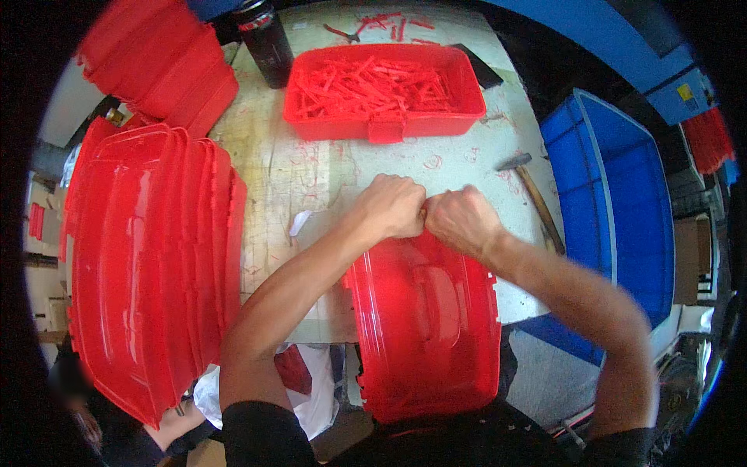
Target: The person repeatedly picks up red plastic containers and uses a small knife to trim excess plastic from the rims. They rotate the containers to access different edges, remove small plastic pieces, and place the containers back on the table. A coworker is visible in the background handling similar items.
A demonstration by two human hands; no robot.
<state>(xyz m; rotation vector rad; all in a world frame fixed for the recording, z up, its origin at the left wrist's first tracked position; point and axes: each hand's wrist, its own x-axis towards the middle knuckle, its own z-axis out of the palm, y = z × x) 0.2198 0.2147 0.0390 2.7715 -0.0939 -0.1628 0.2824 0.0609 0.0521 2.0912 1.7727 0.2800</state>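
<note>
Both of my hands are closed and side by side over the far end of a red plastic shell (424,327). The glossy shell lies lengthwise, its far part over the table edge and its near end against my body. My left hand (395,205) and my right hand (464,222) nearly touch, knuckles up, gripping the shell's far end. My fingertips are hidden, so the exact part they pinch does not show. Beyond them stands a red plastic box (327,127) full of thin red plastic strips (373,84).
Stacked red shells (132,265) stand at the left, with more red pieces (163,66) behind. A hammer (537,198) lies right of my hands. Beyond are a black bottle (266,47) and pliers (342,34). A blue crate (580,202) borders the table's right; another person's arm (183,430) shows lower left.
</note>
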